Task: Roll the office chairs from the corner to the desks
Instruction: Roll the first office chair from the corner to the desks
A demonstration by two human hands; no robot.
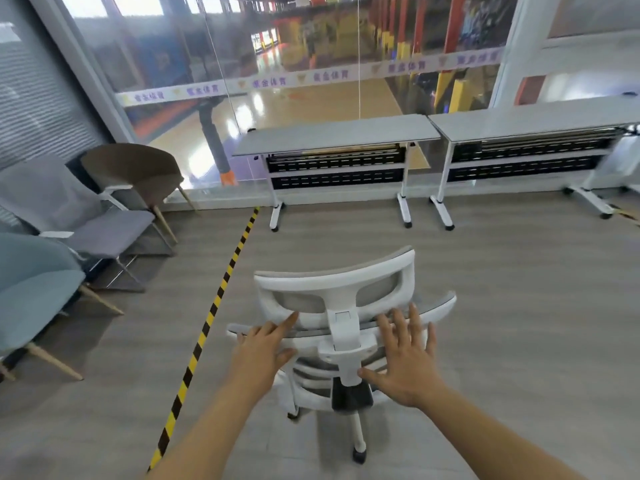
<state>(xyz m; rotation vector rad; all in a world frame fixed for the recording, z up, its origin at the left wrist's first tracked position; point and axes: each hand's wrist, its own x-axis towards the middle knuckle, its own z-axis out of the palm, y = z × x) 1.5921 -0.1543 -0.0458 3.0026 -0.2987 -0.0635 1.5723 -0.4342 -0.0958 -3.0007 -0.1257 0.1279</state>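
Both grips, left hand (263,351) and right hand (403,355), are spreading open fingers against the office chair (341,299) backrest directly ahead; counters (336,135) are standing well beyond.

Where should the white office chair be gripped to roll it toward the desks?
Grip the top edge of the backrest of the white office chair, one hand either side of the central headrest post, coming from behind. Its back faces the person, and both the left hand and right hand hover there, fingers spread. The desks lie straight ahead.

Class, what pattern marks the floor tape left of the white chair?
Yellow and black diagonal stripes on the tape, head view.
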